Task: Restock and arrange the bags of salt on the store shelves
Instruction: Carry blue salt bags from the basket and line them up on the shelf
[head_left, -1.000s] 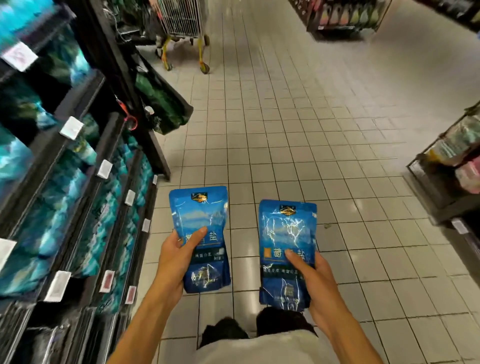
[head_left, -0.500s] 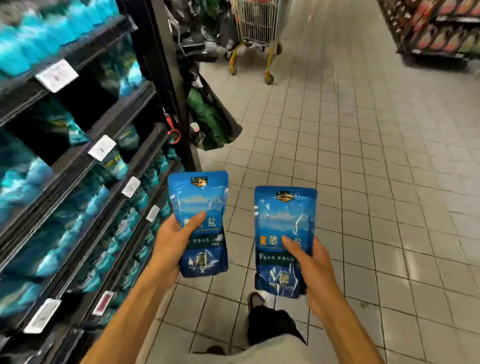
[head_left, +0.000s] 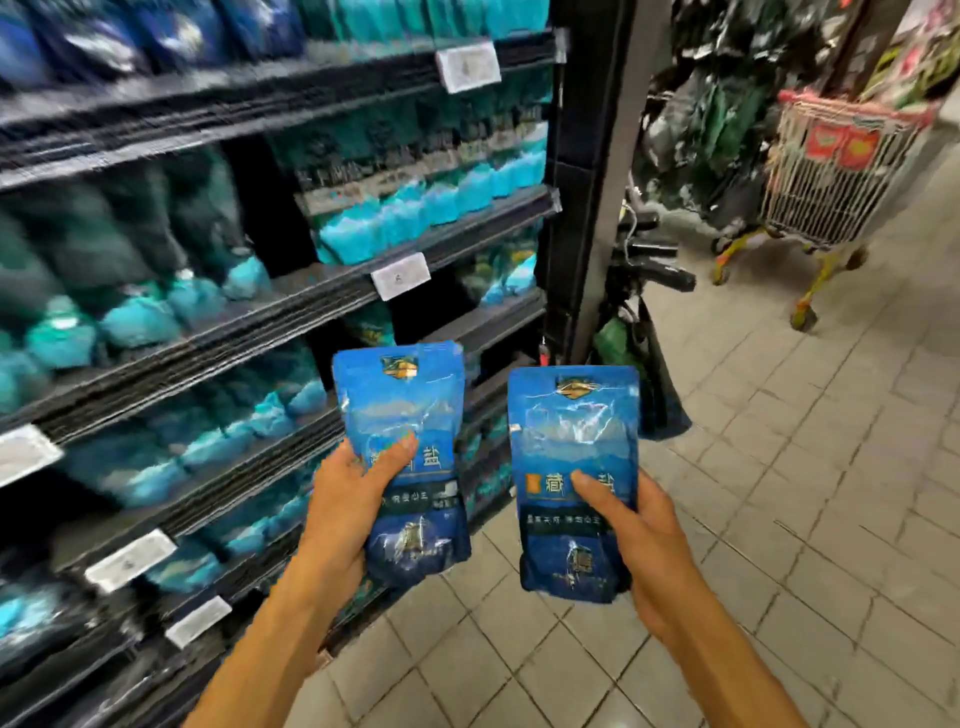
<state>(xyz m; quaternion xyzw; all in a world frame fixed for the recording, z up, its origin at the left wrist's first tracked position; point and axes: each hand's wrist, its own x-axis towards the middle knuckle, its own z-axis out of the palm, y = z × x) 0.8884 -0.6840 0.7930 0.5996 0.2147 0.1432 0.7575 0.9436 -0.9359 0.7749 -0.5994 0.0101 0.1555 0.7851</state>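
Fingers (head_left: 387, 457) of each hand clamped around one upright salt bag (head_left: 402, 415), thumbs in front.

You face dark tiered shelving (head_left: 332, 291) at left, white price labels (head_left: 400, 275) on its edges. Pale tiled floor (head_left: 779, 493) lies right; a wire trolley (head_left: 831, 187) stands beyond.

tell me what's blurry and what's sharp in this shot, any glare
Head view: the shelves and their teal bags smear with motion blur, price tags unreadable; the shopping cart is soft too. Both blue salt bags, left and right, are fairly crisp, with glare on their wrinkled film. Wide-angle bending at the edges.
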